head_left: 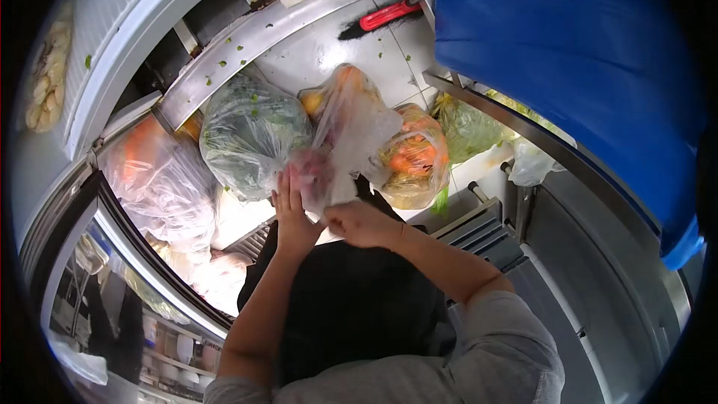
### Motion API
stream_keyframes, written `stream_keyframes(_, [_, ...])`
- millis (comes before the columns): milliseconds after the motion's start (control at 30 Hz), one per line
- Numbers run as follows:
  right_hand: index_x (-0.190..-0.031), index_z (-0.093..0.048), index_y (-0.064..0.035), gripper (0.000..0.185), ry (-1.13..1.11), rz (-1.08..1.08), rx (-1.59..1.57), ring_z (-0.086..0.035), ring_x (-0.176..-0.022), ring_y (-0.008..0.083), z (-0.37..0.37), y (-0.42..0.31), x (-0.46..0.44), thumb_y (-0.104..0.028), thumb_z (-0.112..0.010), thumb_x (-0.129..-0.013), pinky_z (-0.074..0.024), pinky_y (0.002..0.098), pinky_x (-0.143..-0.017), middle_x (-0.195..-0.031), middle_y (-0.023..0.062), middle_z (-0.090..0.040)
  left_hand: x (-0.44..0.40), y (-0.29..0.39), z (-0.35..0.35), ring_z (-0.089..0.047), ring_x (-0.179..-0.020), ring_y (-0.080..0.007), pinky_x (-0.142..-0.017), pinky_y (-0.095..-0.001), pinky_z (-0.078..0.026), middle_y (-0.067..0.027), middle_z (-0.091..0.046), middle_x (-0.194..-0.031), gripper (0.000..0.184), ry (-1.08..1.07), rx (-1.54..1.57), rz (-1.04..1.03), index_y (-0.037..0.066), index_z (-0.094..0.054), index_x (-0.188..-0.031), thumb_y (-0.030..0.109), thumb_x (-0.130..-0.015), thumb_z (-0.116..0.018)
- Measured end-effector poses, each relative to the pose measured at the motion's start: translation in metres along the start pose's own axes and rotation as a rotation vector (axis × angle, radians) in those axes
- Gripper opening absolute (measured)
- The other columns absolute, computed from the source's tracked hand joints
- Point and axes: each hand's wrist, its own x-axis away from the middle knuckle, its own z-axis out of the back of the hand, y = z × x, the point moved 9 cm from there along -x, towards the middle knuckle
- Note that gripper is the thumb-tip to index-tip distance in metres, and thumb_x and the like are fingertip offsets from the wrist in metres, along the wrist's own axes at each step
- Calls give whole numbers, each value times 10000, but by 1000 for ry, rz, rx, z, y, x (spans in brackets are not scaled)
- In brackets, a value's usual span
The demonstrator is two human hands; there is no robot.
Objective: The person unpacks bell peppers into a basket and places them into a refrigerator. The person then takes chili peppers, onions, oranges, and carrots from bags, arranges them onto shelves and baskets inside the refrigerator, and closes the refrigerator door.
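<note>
A clear plastic bag with something reddish inside (310,172) is between my hands, in front of my body. My left hand (293,213) rests against its lower left side, fingers stretched out. My right hand (359,223) is closed, pinching the bag's lower right part. Just beyond is a clear bag with orange and purplish contents (348,101). A large bag of green leaves (254,135) stands to the left, and a bag of orange and yellowish vegetables (411,157) to the right.
Bags with orange contents (153,168) lie far left beside a glass door frame (161,262). Green produce bags (467,127) sit at the right under a metal rail (516,123). A blue container (568,67) fills the upper right. A red-handled brush (385,16) lies on the tiles.
</note>
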Motion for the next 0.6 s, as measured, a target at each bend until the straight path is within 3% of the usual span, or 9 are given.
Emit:
stream_keyframes(67, [-815, -562, -36, 148, -94, 92, -172, -546, -633, 192, 0, -27, -4, -168, -594, -874, -459, 305, -622, -687, 78, -575, -4, 30, 17, -402, -1234, -406, -1039, -474, -333, -194, -433, -1336, 647, -12, 26, -166, 61, -438, -1274, 0, -672, -668])
stream_keyframes(100, [-857, -597, -44, 152, -126, -201, -411, -527, -650, 111, 3, 6, -13, -192, -609, -891, -451, 259, -614, -676, 1, -565, -3, 14, 19, -433, -1197, -403, -1020, -466, -353, -190, -469, -1287, 615, -35, 101, -55, 61, -453, -1256, -16, -675, -642])
stream_keyframes(200, [-1018, -608, -65, 172, 420, -71, -510, -554, -729, 104, 61, 72, -71, -167, -630, -881, -480, 272, -695, -785, 10, -593, 20, -51, 29, -566, -1011, -333, -910, -385, -452, -162, -584, -1075, 554, -21, 243, 224, 52, -473, -1222, -80, -686, -518])
stream_keyframes(267, [-1083, -611, -86, 212, 449, 19, -244, -617, -830, 164, 65, 115, -121, -179, -592, -894, -493, 310, -758, -901, 51, -640, 43, -84, 34, -578, -970, -272, -861, -340, -472, -151, -577, -1065, 549, -11, 477, 420, 43, -469, -1220, -87, -687, -497])
stream_keyframes(333, [-1136, -597, -66, 297, 410, 39, 1098, -630, -927, 207, 56, 185, -134, -240, -555, -898, -479, 351, -842, -988, 91, -655, 56, -88, 47, -570, -920, -169, -781, -268, -483, -122, -562, -1049, 525, 24, 619, 505, 11, -456, -1225, -88, -709, -454])
stream_keyframes(367, [-1113, -604, -47, 321, 209, -638, 930, -607, -1012, 286, 88, 253, -121, -247, -529, -873, -466, 389, -890, -1086, 153, -632, 69, -104, 51, -569, -924, -167, -782, -266, -481, -119, -564, -1054, 514, 76, 598, 528, 6, -453, -1230, -78, -722, -460])
stream_keyframes(400, [-1070, -595, -7, 300, 440, -838, 727, -571, -1054, 335, 122, 249, -83, -183, -562, -830, -446, 406, -921, -1108, 182, -612, 83, -127, 54, -567, -929, -166, -783, -265, -478, -117, -565, -1058, 503, 129, 579, 545, 1, -450, -1234, -68, -735, -467])
stream_keyframes(500, [-1085, -587, -17, 314, 775, -205, 623, -553, -1069, 373, 119, 239, -45, -160, -616, -807, -443, 403, -931, -1116, 200, -601, 93, -118, 70, -556, -978, -177, -857, -289, -455, -104, -570, -1092, 417, 217, 569, 502, -17, -449, -1244, 40, -845, -555])
stream_keyframes(600, [-1187, -553, -71, 390, 609, -114, 390, -540, -1104, 365, 63, 91, 1, -162, -649, -819, -420, 404, -974, -1164, 200, -579, 108, -103, 78, -551, -998, -186, -887, -311, -440, -93, -571, -1119, 400, 231, 581, 527, -14, -472, -1240, 217, -932, -582])
